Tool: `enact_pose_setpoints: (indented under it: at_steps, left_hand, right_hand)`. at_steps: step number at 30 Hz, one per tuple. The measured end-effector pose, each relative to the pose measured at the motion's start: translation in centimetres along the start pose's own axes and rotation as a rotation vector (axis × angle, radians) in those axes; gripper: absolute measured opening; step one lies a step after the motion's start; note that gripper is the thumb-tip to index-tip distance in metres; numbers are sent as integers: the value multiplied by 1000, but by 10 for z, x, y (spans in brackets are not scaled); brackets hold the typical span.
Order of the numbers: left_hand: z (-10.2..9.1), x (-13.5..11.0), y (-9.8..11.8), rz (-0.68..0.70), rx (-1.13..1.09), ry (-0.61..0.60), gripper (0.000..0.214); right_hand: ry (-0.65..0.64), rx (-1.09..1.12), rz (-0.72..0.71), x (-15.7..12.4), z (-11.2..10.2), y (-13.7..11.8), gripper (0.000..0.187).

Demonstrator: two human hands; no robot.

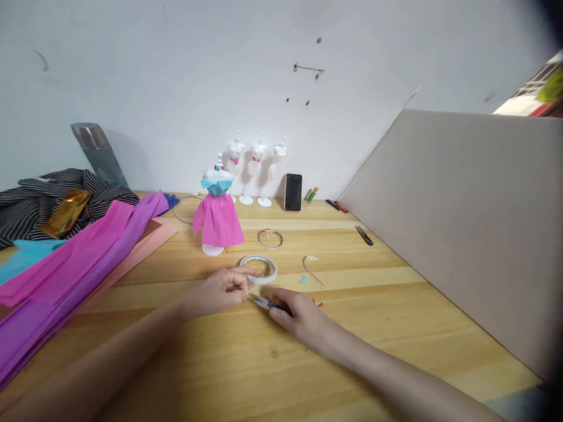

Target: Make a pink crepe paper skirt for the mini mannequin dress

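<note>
My left hand (231, 288) is closed in a pinch at the near left edge of a white roll of double-sided tape (270, 278). One finger reaches over the roll's rim, and a bit of tape appears to be between the fingertips. In my right hand (299, 316) is a pair of thread snips (262, 301) with a dark blue handle, its blades pointing left toward the left fingertips. Just behind the tape stands a small dress form (219, 174) in a pink paper skirt (219, 220) and a blue top (217, 186).
Three white dress forms (254, 167) and a phone (293, 192) stand along the wall. Crepe paper (97, 258), striped cloth (105, 196) and a bottle (100, 152) are at left. A ring of small beads (271, 246), a blue scrap (303, 279) and black snips (364, 235) lie rightward.
</note>
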State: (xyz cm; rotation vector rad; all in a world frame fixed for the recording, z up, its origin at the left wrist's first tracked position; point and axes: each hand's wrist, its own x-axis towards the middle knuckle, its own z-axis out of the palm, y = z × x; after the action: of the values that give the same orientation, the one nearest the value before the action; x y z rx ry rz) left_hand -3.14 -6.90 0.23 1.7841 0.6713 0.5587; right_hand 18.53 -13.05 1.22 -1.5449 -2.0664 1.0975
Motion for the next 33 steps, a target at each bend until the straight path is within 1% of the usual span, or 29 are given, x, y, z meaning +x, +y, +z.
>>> enact_pose_setpoints:
  at_steps: [1, 3, 5, 6, 7, 9, 13, 15, 17, 19, 21, 26, 28, 30, 33]
  left_hand:
    - [-2, 0, -2, -10, 23, -12, 17]
    - [-5, 0, -3, -11, 59, -42, 17]
    - [-8, -1, -1, 2, 76, -68, 18]
    - [-10, -2, 0, 10, 80, -73, 18]
    - [-11, -2, 2, 18, 84, -74, 18]
    - [-12, -3, 4, 32, 95, -64, 18]
    - [-13, -4, 5, -1, 104, -61, 16]
    - [-12, -5, 4, -19, 68, -47, 17]
    - [-12, -6, 3, -34, 7, -34, 20]
    - [-11, -8, 2, -73, -53, -43, 24]
    - [-11, -8, 3, -108, -69, -59, 26]
    - [-14, -9, 7, -138, -5, -33, 23]
    - [-16, -10, 10, -166, -26, -37, 24]
    - [-18, -11, 14, -188, -39, -37, 25]
    - [-17, -13, 24, -181, -24, -47, 23]
  right_hand:
    - [8, -109, -25, -3, -2, 1, 10]
    - [12, -249, -45, -8, -4, 3, 17]
    - [18, -347, -80, -11, -6, 2, 12]
    - [33, -387, -106, -12, -8, 1, 8]
    - [55, -414, -131, -11, -10, -1, 8]
    - [110, -398, -152, -8, -15, -3, 12]
    - [215, -187, -146, 11, -24, 0, 9]
    - [264, -92, -123, 26, -28, 4, 13]
    - [258, -48, -137, 40, -31, 8, 15]
    - [271, -50, -125, 53, -33, 9, 16]
    - [241, -61, -141, 64, -34, 9, 19]
    - [34, -150, -280, 81, -30, 13, 28]
    - [-3, -224, -303, 82, -30, 15, 29]
    - [11, -311, -251, 81, -32, 17, 30]
    - [66, -396, -121, 78, -38, 17, 30]
